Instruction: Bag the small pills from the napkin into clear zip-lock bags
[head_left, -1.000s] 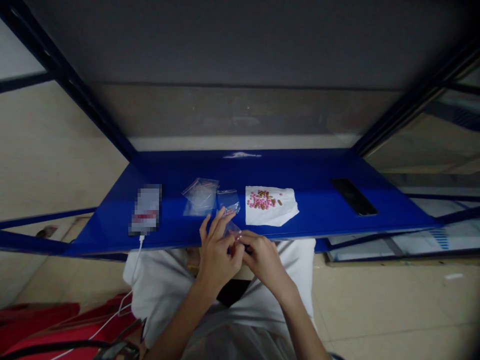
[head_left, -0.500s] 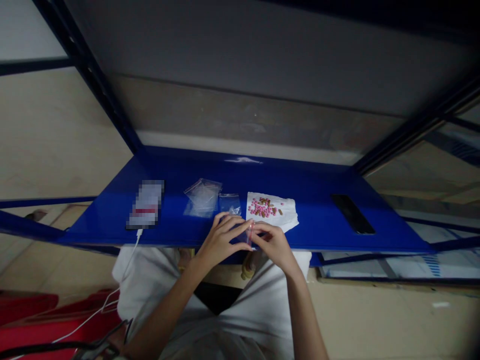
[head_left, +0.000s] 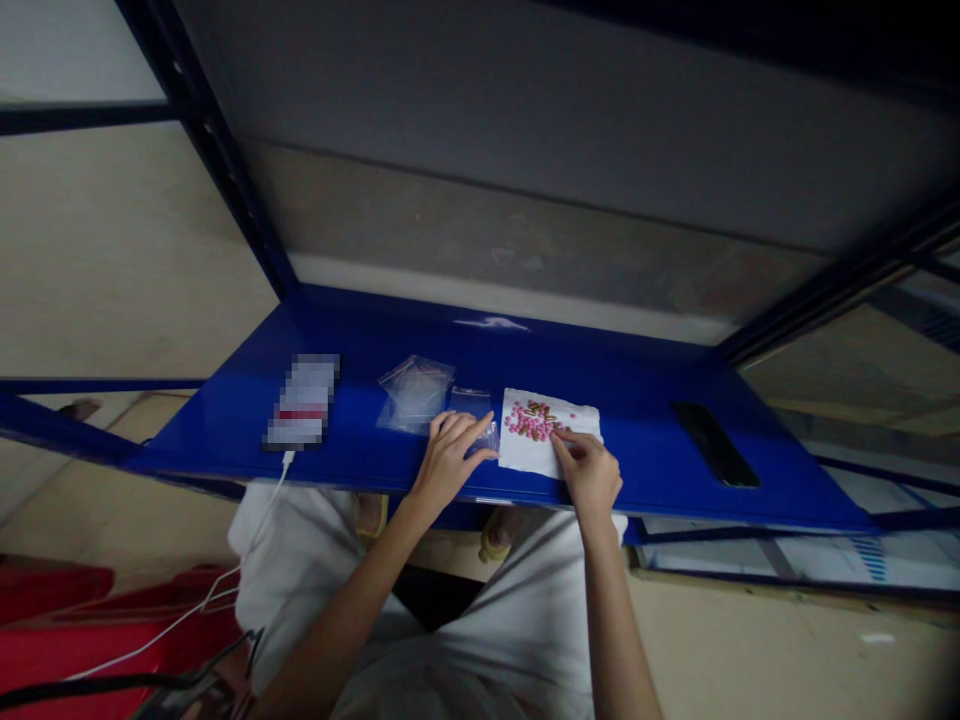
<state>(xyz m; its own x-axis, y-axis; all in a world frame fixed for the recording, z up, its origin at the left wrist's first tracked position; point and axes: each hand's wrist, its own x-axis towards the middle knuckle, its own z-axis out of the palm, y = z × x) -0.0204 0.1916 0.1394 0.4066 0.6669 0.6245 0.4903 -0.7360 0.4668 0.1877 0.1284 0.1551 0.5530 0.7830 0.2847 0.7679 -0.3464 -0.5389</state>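
**Pills on a paper sheet, right at the shelf edge: a few ways this goes sideways**

Head view, the only one there is: the right hand (head_left: 592, 470) sits just right of centre frame, fingers curled in with the fingertips pinched down at the edge of the pill pile (head_left: 534, 420). It looks like it's closing on a single pill, but the pill itself is too small to make out, so I can't swear there's one between the fingers. The left hand (head_left: 448, 455) is centre frame, fingers loosely bent around a small clear bag (head_left: 480, 425), holding it just left of the white paper (head_left: 551, 440) that the pills lie on.

What could go wrong, as I judge it: the paper lies close to the near edge of the blue shelf (head_left: 360, 350), and the right hand rests on its lower corner. Drag that hand back and the sheet could slide with it, rolling pills off onto the floor. The bag's mouth is also tiny and floppy, so a pill could miss it and bounce off.

Direction-wise, the pile is a loose smear, long axis running roughly left to right across the frame. The bag's long axis runs near to far; I can't tell which end is open.

Also on the shelf: more clear bags (head_left: 416, 390) to the left, a phone (head_left: 304, 400) with a white cable (head_left: 225, 590) further left, and a dark phone (head_left: 712, 440) at the right.
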